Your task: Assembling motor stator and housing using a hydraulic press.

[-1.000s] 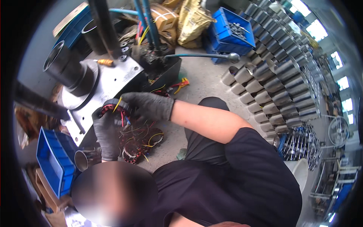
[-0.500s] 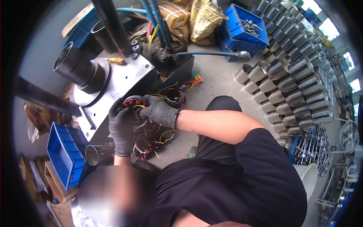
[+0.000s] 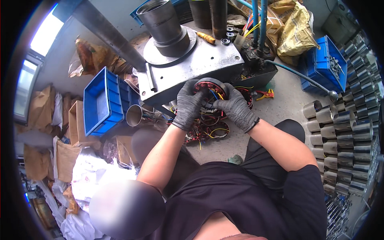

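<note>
Between my two grey-gloved hands is a motor stator (image 3: 209, 83), a dark ring with red windings inside and blue and yellow wire leads. My left hand (image 3: 188, 106) grips its left side, and my right hand (image 3: 237, 108) has hold of the right side, near the leads. The fingertips are partly hidden by the ring. Under my hands several more wound stators (image 3: 219, 131) lie on the floor with loose wires. Just beyond my right hand is a red and yellow plier-like tool (image 3: 265, 95).
Ahead stands a metal press table (image 3: 204, 62) bearing a dark steel cylinder (image 3: 159, 24) and an orange-handled tool (image 3: 206, 38). A blue crate (image 3: 103, 105) is at left, another blue crate (image 3: 325, 66) at far right. Stacked metal sleeves (image 3: 338, 124) line the right side; a ball-ended lever (image 3: 332, 96) juts out there.
My view has swung left, so the scene sits further right in the picture. Both hands still hold the stator, now turned so its windings and leads show more.
</note>
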Demonstrator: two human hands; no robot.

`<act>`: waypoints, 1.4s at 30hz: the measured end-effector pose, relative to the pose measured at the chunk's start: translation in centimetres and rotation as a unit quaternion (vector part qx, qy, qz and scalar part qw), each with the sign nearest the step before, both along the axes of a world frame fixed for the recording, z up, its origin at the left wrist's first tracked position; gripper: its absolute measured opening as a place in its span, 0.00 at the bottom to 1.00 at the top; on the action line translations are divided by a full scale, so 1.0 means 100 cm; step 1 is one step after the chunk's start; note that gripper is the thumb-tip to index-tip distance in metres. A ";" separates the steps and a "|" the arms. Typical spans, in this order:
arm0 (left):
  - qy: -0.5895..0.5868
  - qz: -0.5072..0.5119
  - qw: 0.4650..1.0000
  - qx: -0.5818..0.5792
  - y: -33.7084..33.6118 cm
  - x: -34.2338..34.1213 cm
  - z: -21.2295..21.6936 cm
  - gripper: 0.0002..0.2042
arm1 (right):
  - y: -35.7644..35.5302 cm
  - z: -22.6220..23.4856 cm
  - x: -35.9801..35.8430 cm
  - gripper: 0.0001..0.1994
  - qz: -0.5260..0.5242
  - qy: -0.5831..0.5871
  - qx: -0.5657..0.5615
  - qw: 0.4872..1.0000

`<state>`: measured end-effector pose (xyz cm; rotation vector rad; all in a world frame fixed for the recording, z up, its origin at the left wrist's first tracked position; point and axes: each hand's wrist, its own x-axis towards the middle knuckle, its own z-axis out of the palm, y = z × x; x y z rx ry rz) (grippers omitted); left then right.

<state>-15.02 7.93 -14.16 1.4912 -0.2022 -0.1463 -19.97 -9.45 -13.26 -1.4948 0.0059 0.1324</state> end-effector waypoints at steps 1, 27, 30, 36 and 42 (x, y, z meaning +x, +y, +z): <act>0.001 0.025 0.999 0.022 0.000 0.001 0.000 0.15 | 0.003 0.005 -0.001 0.23 0.001 -0.024 -0.059 0.998; -0.387 -0.193 0.781 0.451 0.041 -0.004 0.102 0.36 | -0.036 0.033 0.031 0.23 0.112 0.097 0.224 0.963; -0.422 -0.205 0.745 0.474 0.033 -0.005 0.133 0.26 | -0.038 0.050 0.032 0.22 0.162 0.093 0.245 0.951; -0.493 -0.106 0.732 0.458 0.029 0.011 0.174 0.28 | -0.061 0.080 0.032 0.42 0.200 0.116 0.253 0.939; -0.461 0.079 0.770 0.434 0.033 0.112 0.223 0.25 | -0.053 0.052 0.036 0.39 0.107 -0.028 0.100 0.989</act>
